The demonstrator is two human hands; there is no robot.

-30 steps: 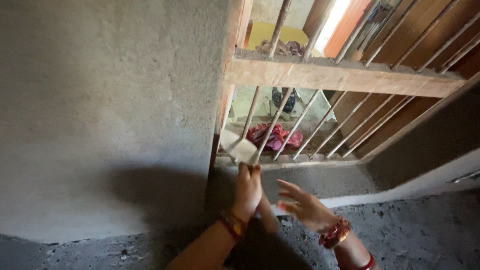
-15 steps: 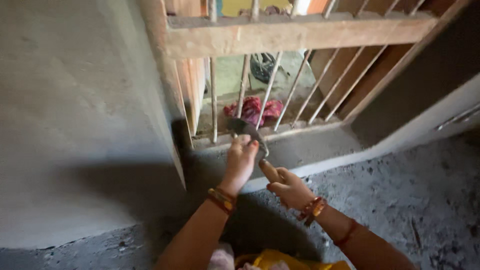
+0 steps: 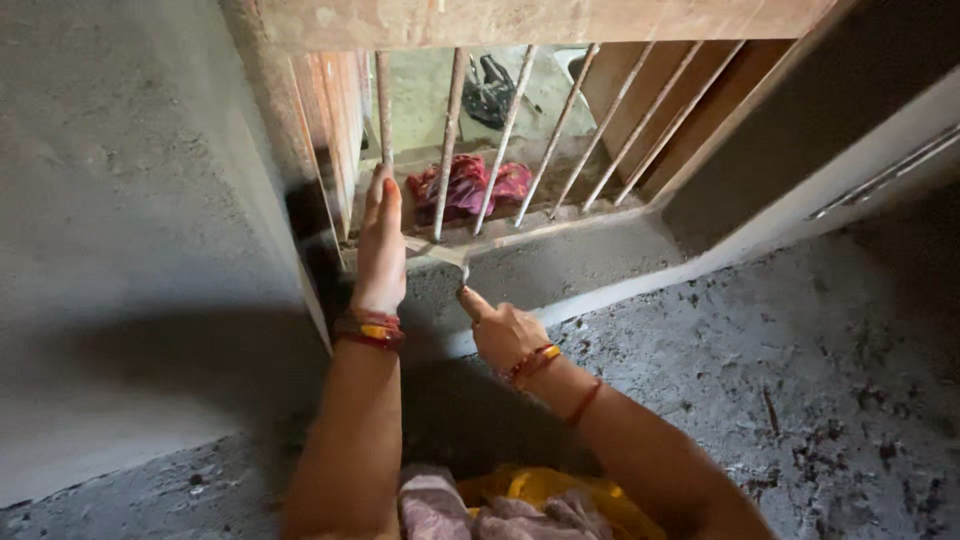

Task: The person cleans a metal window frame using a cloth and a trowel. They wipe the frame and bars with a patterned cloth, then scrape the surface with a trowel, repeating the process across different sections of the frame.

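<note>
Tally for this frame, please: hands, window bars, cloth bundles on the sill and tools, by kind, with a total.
Hands: 2, left hand and right hand
Metal window bars: 7 visible
Red cloth bundle behind the bars: 1
Flat tool between the hands, kind unclear: 1
Total: 11

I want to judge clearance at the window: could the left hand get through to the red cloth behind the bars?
Probably not easily: the left hand lies against the bars, and the red cloth is beyond their narrow gaps.
</note>
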